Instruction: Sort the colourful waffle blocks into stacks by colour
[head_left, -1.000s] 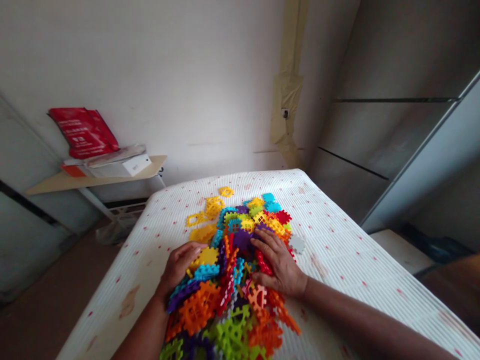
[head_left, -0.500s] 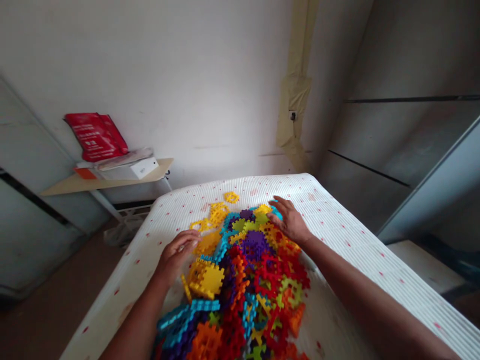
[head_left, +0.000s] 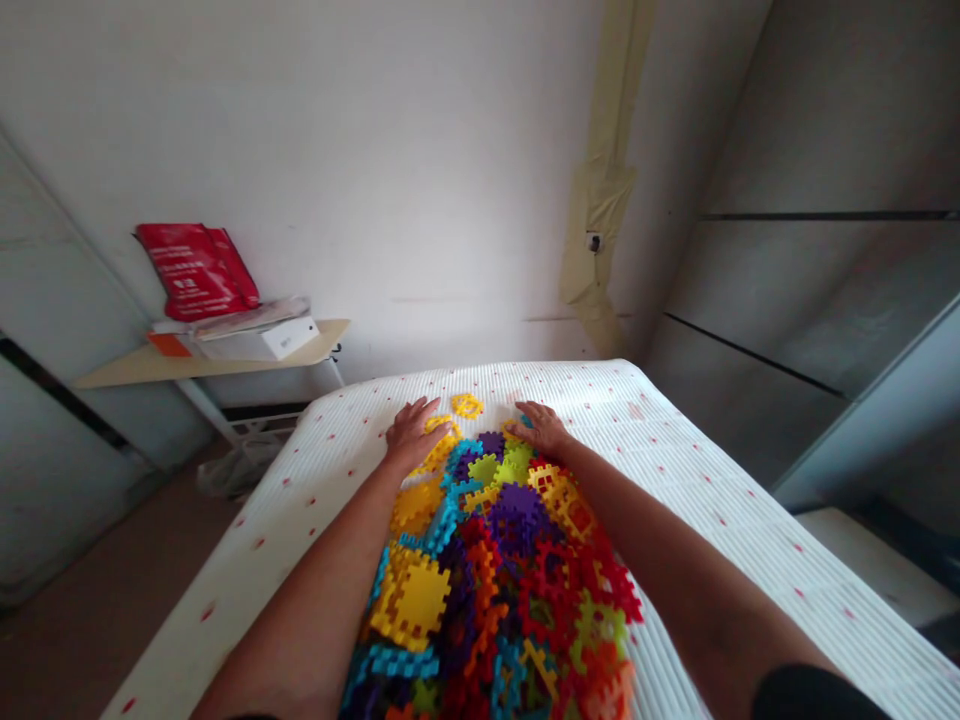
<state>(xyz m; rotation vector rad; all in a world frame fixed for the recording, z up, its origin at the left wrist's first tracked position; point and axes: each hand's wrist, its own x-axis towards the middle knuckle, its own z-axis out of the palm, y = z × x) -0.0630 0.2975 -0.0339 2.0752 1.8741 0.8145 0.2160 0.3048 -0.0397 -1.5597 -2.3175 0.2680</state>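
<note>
Flanking the far end of a heap of toothed plastic pieces (head_left: 487,570), the left hand (head_left: 411,434) and right hand (head_left: 546,432) have fingers spread, the left beside yellow frames (head_left: 441,452). Between them lies another yellow piece (head_left: 467,408); most of the heap sits nearer the body.

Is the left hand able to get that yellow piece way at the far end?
Probably yes. The left hand is spread just to the left of the far yellow piece, and only white cover seems to lie between them, so the way looks free.
</note>
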